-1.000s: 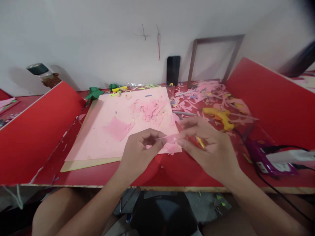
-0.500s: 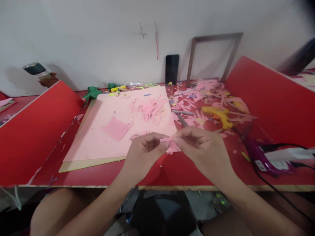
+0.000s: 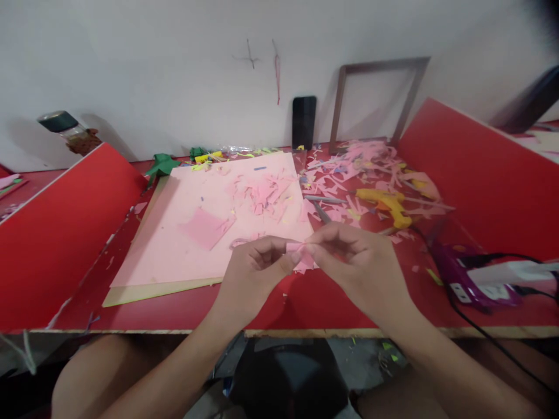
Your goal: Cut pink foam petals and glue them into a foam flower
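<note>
Between my two hands is a small folded piece of pink paper [image 3: 304,263], held just above the table's front part. My left hand [image 3: 257,267] pinches its left side between thumb and fingers. From the right, my right hand [image 3: 353,256] grips the upper edge with thumb and forefinger. The fingertips partly cover the paper. Left of my hands lies a large pink sheet [image 3: 161,256] bearing a square of pink paper [image 3: 205,228] and a heap of pink scraps [image 3: 264,195]. Scissors [image 3: 322,210] lie just beyond my right hand.
A yellow glue gun [image 3: 386,203] lies at right among pink scraps [image 3: 367,154]. Behind it a brown frame [image 3: 338,107] and a black phone [image 3: 304,122] lean on the wall. A purple power strip [image 3: 476,285] with cables sits at right. Red panels [image 3: 484,180] flank the table.
My fingers have shifted slightly on the folded pink paper, and its lower part is turned a little more inward. Everything else lies as before, apart from a slight camera shift.
</note>
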`<state>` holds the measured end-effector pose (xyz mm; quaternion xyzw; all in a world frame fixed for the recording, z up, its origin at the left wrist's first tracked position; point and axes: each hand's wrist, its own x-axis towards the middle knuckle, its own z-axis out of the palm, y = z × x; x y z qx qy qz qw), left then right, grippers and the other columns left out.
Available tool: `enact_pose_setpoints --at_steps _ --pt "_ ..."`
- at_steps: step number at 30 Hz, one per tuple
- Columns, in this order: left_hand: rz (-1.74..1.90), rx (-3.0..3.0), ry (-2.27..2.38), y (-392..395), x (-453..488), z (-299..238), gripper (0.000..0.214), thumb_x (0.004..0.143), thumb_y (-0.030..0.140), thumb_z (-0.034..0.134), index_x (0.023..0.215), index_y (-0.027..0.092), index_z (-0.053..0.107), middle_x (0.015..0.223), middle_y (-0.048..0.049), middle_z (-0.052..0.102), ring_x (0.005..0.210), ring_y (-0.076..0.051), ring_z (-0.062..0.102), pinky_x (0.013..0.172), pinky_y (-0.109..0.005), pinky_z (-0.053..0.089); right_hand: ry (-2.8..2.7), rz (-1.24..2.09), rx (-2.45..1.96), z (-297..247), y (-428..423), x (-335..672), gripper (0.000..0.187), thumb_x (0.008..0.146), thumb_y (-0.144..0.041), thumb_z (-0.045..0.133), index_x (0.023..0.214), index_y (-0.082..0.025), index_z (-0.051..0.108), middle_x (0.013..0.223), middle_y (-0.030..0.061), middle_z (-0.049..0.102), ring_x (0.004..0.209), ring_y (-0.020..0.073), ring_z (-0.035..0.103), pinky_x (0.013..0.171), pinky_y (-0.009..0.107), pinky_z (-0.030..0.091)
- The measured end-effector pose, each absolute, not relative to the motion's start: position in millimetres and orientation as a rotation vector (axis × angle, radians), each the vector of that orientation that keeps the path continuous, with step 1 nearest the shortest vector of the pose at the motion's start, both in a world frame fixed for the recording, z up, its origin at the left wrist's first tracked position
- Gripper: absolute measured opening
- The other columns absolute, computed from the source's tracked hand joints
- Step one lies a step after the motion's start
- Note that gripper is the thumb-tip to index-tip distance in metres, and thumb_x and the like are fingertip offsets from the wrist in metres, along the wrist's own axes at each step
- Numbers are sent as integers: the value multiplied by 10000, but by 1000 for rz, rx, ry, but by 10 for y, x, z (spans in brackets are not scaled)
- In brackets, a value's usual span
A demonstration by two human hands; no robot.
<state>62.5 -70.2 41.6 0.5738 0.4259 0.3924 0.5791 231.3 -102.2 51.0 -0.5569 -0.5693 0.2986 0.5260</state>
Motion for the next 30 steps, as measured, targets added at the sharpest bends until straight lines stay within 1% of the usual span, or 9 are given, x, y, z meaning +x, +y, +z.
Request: enact_pose_setpoints --at_steps 5,7,10,12,15,17,22,27,30 --pt "940 1261 902 -724 659 440 145 756 275 849 869 201 798 787 -15 739 688 -113 626 647 -201 507 -1394 672 -1326 489 -1039 2298 91 784 -120 658 731 -187 690 682 -17 693 628 109 623 604 196 504" --pt "930 1247 887 -720 662 442 133 748 260 857 856 207 799 763 -5 735 682 -110 636 645 -192 509 -1412 662 -1319 481 -1053 2289 95 790 -117 653 732 -186 684 691 -16 695 636 104 623 613 193 504" --pt "919 1266 921 -709 649 433 76 781 260 833 829 212 798 716 9 719 641 -94 622 622 -178 496 -1421 672 -1300 481 -1068 2293 89 786 -113 643 742 -189 656 693 -22 676 635 102 618 594 189 493" --pt "921 1287 950 -703 637 429 55 811 269 809 828 218 798 715 13 716 637 -90 617 617 -175 489 -1416 707 -1265 496 -1071 2314 92 783 -103 627 790 -193 644 730 -24 673 651 104 624 588 191 492" --pt "918 1306 965 -699 627 432 40 827 259 792 827 220 797 667 22 690 622 -90 608 620 -176 488 -1423 765 -1253 526 -1065 2354 150 790 -77 586 853 -195 655 789 -19 687 669 102 633 586 190 491" --pt "912 1320 966 -699 627 439 45 837 258 780 831 218 799 644 24 675 610 -89 599 619 -177 486 -1441 773 -1290 532 -1061 2368 166 792 -71 580 858 -192 672 790 -18 696 653 98 628 573 186 485" --pt "907 1364 986 -699 628 460 70 855 263 753 844 213 801 666 16 676 622 -97 598 616 -189 484 -1497 799 -1308 496 -1064 2354 67 839 -162 644 825 -190 704 759 -12 718 634 103 623 566 189 489" --pt "903 1404 969 -708 604 479 35 828 245 780 832 217 801 654 19 668 628 -102 604 628 -196 488 -1497 770 -1287 509 -1061 2349 111 837 -138 665 741 -188 693 656 -40 687 590 79 602 543 156 458" --pt "907 1485 1008 -731 579 484 56 845 267 766 873 233 800 718 12 701 666 -108 621 640 -203 487 -1494 751 -1298 531 -1061 2348 112 830 -140 678 730 -187 695 649 -39 690 588 80 607 543 153 456"
